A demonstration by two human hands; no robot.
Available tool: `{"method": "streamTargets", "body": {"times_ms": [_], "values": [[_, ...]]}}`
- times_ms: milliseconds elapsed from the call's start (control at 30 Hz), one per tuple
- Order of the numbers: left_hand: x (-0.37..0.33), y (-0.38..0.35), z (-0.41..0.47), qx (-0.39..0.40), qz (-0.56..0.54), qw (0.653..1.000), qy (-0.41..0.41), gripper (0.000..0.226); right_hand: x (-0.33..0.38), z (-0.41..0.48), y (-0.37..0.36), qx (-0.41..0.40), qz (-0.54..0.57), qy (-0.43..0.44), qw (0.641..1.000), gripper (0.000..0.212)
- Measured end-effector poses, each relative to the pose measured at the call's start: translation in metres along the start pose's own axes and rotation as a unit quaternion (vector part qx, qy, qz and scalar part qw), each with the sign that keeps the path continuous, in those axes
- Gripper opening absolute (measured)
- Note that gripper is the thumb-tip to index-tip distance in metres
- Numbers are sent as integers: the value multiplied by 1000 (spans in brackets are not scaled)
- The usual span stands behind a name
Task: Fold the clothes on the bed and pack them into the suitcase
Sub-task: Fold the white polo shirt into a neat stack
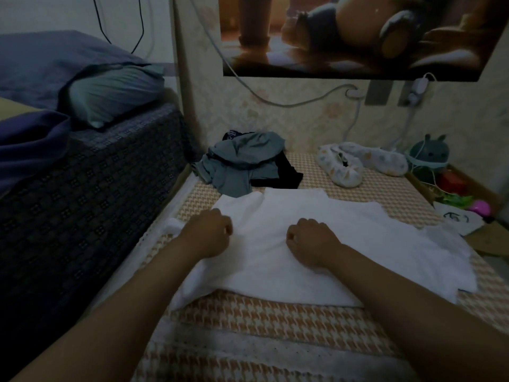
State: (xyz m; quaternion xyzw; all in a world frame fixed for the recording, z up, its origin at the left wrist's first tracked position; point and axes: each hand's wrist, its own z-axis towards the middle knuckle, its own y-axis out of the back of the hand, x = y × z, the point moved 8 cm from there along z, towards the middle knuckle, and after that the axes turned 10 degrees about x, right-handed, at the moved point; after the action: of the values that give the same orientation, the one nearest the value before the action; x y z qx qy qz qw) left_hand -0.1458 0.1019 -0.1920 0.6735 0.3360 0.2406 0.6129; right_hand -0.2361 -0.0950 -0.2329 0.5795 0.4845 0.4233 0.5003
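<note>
A white shirt (344,244) lies spread flat on the checked bedcover (248,321). My left hand (209,232) rests on the shirt's left part with fingers curled, pinching the cloth. My right hand (311,241) sits on the shirt's middle, fingers curled into the fabric. Behind the shirt lies a crumpled grey-green garment (242,164) on top of a black garment (286,175). No suitcase is in view.
A higher dark-patterned mattress (91,183) with a pillow (115,95) stands at the left. A white patterned cloth item (355,164), a round green plush toy (429,155) and small clutter (468,205) lie at the right by the wall. Cables (303,100) hang from wall sockets.
</note>
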Motion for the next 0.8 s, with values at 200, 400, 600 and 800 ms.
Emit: {"method": "streamTargets", "body": {"times_ms": [200,400,600,800], "values": [[-13,-30,68,11,-77,994,-75,48,2,57,-2,2,45,42,998,55],[51,-74,102,143,-36,984,98,60,-26,97,-38,103,26,-31,994,68],[59,-63,103,98,-50,992,68,55,-5,108,-23,46,-35,-49,997,63],[110,-39,59,4,-73,996,57,43,90,101,-23,57,43,149,986,58]]}}
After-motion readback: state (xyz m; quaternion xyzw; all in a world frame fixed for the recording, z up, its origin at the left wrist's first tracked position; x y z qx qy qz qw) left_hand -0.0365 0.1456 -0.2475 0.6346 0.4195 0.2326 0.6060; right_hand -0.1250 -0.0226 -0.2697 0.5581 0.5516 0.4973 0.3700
